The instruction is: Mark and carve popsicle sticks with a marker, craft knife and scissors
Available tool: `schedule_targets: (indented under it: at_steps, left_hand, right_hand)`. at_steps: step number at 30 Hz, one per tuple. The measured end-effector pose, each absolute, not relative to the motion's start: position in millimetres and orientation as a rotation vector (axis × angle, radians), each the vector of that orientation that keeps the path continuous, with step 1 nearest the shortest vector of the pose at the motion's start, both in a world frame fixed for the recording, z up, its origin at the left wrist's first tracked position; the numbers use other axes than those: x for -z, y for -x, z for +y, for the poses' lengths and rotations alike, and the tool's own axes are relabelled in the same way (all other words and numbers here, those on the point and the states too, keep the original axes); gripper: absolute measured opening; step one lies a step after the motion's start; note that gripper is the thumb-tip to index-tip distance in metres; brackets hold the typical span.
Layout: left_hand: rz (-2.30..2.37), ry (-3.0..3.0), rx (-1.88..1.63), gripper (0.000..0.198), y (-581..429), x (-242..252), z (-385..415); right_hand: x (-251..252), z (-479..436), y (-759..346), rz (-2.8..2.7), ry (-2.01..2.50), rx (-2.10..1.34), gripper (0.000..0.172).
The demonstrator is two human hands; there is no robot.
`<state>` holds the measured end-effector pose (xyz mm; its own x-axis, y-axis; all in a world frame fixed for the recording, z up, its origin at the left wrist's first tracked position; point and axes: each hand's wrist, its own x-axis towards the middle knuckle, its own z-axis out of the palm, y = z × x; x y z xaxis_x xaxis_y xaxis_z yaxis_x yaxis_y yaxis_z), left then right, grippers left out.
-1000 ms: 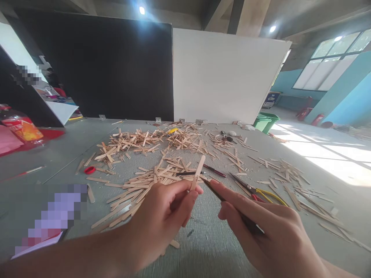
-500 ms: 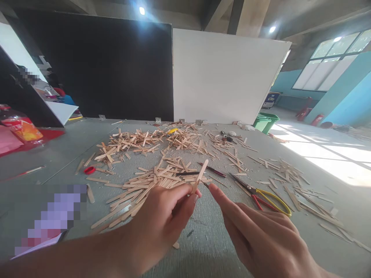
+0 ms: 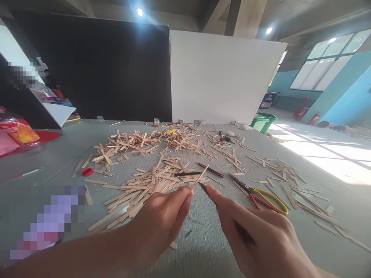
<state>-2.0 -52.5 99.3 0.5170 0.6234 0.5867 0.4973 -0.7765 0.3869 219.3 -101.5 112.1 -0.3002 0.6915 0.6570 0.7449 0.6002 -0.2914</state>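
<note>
My left hand pinches a wooden craft stick between thumb and finger; the stick slants up to the right, its narrow edge towards me. My right hand is closed round a dark knife, the index finger stretched along it. The pointed blade tip lies close beside the stick; whether they touch I cannot tell. Beyond my left hand spreads a heap of craft sticks. A black pen-like rod and a dark red pencil lie past the held stick. Scissors with yellow and red handles lie beyond my right hand.
Further piles of sticks run along the back, before black and white boards. Cut pieces are scattered right. A red ring lies left, a drink bottle far left. Keys sit near the back.
The stick in my left hand has turned from its flat face to its narrow edge and tipped lower. More of the knife blade shows now, near the stick.
</note>
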Motion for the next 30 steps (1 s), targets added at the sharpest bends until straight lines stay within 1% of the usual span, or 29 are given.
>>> schedule_targets:
  at_steps: [5, 12, 19, 22, 25, 27, 30]
  left_hand:
    - [0.92, -2.601, -1.1, 0.021, 2.9, -98.8, -50.5]
    - [1.008, -2.549, -0.957, 0.023, 4.9, -103.8, -49.5]
    - [1.033, -2.518, -0.99, 0.022, 4.2, -100.6, -45.0]
    - [1.093, -2.404, -0.983, 0.025, 2.4, -105.4, -47.9]
    - [1.128, -2.238, -0.932, 0.033, -1.0, -111.9, -53.1]
    - [1.123, -2.117, -0.911, 0.037, -3.2, -114.3, -56.1]
    - [1.104, -2.0, -0.88, 0.038, -4.7, -113.7, -58.1]
  right_hand:
    - [-120.4, -97.2, -218.0, -2.026, 1.192, -0.005, 0.037]
    - [-126.3, -90.4, -214.5, -1.969, 1.2, -0.148, 0.036]
    - [-127.2, -92.7, -214.0, -1.973, 1.337, -0.204, 0.035]
    - [-126.8, -94.8, -212.3, -1.909, 1.369, -0.331, 0.037]
    - [-123.7, -95.9, -209.6, -1.852, 1.348, -0.47, 0.042]
    - [-120.6, -96.3, -208.1, -1.846, 1.316, -0.467, 0.043]
    - [-117.4, -96.8, -207.4, -1.869, 1.248, -0.336, 0.039]
